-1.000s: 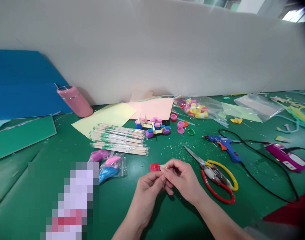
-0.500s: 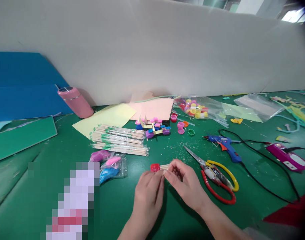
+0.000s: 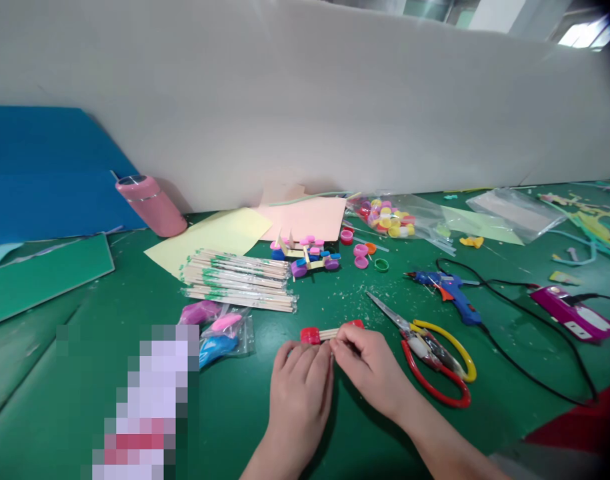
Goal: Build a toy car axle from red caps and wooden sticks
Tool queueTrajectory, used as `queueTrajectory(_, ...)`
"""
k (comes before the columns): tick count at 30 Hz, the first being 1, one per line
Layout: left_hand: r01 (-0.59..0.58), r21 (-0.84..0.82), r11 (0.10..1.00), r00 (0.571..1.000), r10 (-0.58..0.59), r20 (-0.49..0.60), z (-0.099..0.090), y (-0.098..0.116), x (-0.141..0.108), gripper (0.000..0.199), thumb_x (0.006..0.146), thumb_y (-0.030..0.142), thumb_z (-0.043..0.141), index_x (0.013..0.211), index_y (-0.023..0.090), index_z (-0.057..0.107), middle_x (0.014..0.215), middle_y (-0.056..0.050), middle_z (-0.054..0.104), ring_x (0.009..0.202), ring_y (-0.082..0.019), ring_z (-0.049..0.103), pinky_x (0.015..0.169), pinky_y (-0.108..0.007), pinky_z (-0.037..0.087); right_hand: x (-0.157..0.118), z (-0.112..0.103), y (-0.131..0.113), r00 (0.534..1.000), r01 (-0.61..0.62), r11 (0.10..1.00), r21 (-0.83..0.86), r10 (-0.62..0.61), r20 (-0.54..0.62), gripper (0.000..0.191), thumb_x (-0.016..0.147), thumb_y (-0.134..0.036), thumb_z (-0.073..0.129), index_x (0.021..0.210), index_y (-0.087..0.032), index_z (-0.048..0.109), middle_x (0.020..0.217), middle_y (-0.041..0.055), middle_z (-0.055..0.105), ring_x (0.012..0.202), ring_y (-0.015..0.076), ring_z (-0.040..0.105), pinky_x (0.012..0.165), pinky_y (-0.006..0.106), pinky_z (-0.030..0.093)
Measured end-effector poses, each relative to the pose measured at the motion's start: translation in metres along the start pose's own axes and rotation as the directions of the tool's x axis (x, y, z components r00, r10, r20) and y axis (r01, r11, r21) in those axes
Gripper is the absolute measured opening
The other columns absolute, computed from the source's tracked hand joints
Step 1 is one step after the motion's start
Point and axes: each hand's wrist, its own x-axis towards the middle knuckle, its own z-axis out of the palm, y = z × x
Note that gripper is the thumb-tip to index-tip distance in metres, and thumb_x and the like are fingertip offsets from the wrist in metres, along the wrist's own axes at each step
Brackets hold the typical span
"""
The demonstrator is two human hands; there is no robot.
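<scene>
Before me is a small piece of short pale wooden sticks (image 3: 327, 334) with red bottle-cap-like parts at both ends; the left red part (image 3: 310, 335) shows clearly. The other red part (image 3: 357, 324) peeks out behind my right hand (image 3: 375, 363). That hand's thumb and fingers are closed on the piece near its middle. Bent fingers of my left hand (image 3: 301, 387) meet it from the near side, fingertips close to my right thumb. Whatever lies between the two sets of fingertips is hidden. Red-and-yellow-handled scissors (image 3: 427, 353) lie to the right, blades half apart.
A blue glue gun (image 3: 449, 291) with a black cord lies right of a purple power strip's left side (image 3: 575, 313). Wrapped sticks (image 3: 239, 280), bagged balloons (image 3: 225, 330), a small stick vehicle (image 3: 312, 262), loose caps (image 3: 361, 257) and a leaning pink bottle (image 3: 152, 205) stand around.
My right hand has lowered and flattened slightly, so the red part at the right end now shows. My left hand has shifted slightly right, fingers more folded over.
</scene>
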Motion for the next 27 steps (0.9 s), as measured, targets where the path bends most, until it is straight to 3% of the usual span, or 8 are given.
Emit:
queueTrajectory(2,0.173,-0.227,0.958,0.984,-0.161,0.069,-0.003,0.003,0.004,0.022,0.080,0.012,0.050,0.095,0.019,0.064,0.084,-0.008,0.069,0.074,-0.021,0.059,0.074,-0.033,0.039,0.002,-0.007,0.001,0.998,0.043,0.999,-0.021,-0.042,0.053,0.028,0.082,-0.020,0.043,0.057,-0.020,0.032,0.054,-0.0064,0.033,0.050,0.0091,0.033,0.047,0.021,0.025)
queueTrajectory(5,0.513,-0.534,0.671,0.858,-0.382,0.344,-0.009,0.006,0.010,0.018,0.082,0.023,0.051,0.076,0.016,0.067,0.070,-0.007,0.066,0.066,-0.018,0.058,0.061,-0.027,0.041,0.004,-0.020,0.003,0.978,0.100,0.995,-0.031,-0.092,0.186,0.027,0.080,-0.016,0.045,0.057,-0.019,0.033,0.054,-0.0066,0.033,0.050,0.0085,0.032,0.046,0.020,0.024)
queueTrajectory(9,0.717,-0.676,0.168,0.690,-0.312,0.654,-0.014,0.007,0.013,0.030,0.080,0.032,0.055,0.060,0.012,0.065,0.049,-0.003,0.059,0.049,-0.012,0.050,0.055,-0.023,0.038,0.008,-0.034,0.002,0.919,0.153,0.988,0.024,-0.151,0.365,0.024,0.077,-0.011,0.047,0.057,-0.018,0.036,0.054,-0.0070,0.035,0.051,0.0075,0.033,0.047,0.018,0.026)
queueTrajectory(13,0.741,-0.660,-0.126,0.634,-0.193,0.749,-0.011,0.006,0.010,0.025,0.074,0.032,0.063,0.070,0.009,0.069,0.050,-0.005,0.064,0.044,-0.011,0.053,0.053,-0.023,0.038,0.012,-0.038,0.001,0.878,0.175,0.984,0.036,-0.172,0.447,0.021,0.076,-0.010,0.048,0.058,-0.018,0.041,0.051,-0.0075,0.037,0.049,0.0067,0.033,0.045,0.017,0.026)
queueTrajectory(18,0.684,-0.698,-0.213,0.645,-0.270,0.715,-0.008,0.005,0.010,0.021,0.074,0.026,0.064,0.065,0.009,0.069,0.054,-0.008,0.067,0.046,-0.013,0.057,0.052,-0.025,0.041,0.013,-0.033,0.000,0.908,0.132,0.990,0.048,-0.140,0.395,0.020,0.084,-0.018,0.046,0.064,-0.018,0.046,0.054,-0.0058,0.045,0.052,0.0079,0.039,0.049,0.018,0.030)
queueTrajectory(21,0.637,-0.736,-0.231,0.645,-0.364,0.672,-0.007,0.004,0.013,0.019,0.074,0.024,0.063,0.064,0.009,0.069,0.055,-0.007,0.067,0.048,-0.013,0.057,0.053,-0.024,0.042,0.008,-0.031,-0.002,0.962,0.082,0.996,0.020,-0.084,0.260,0.012,0.084,-0.032,0.051,0.084,-0.019,0.052,0.064,-0.0041,0.049,0.058,0.0101,0.044,0.053,0.020,0.035)
queueTrajectory(24,0.582,-0.766,-0.272,0.613,-0.472,0.634,-0.007,0.004,0.014,0.016,0.070,0.024,0.067,0.064,0.010,0.070,0.054,-0.005,0.066,0.050,-0.012,0.056,0.054,-0.022,0.043,0.000,-0.026,-0.005,0.989,0.112,0.991,-0.072,-0.104,0.108,0.029,0.074,-0.030,0.064,0.098,-0.023,0.049,0.077,-0.0023,0.050,0.066,0.0122,0.045,0.058,0.022,0.039)
queueTrajectory(27,0.574,-0.771,-0.275,0.575,-0.536,0.619,-0.008,0.004,0.015,0.015,0.069,0.025,0.068,0.067,0.010,0.070,0.056,-0.006,0.068,0.053,-0.012,0.058,0.055,-0.021,0.043,-0.007,-0.016,-0.006,0.978,0.197,0.971,-0.132,-0.186,0.093,0.031,0.069,-0.022,0.068,0.093,-0.023,0.049,0.080,-0.0019,0.051,0.071,0.0133,0.048,0.062,0.024,0.040)
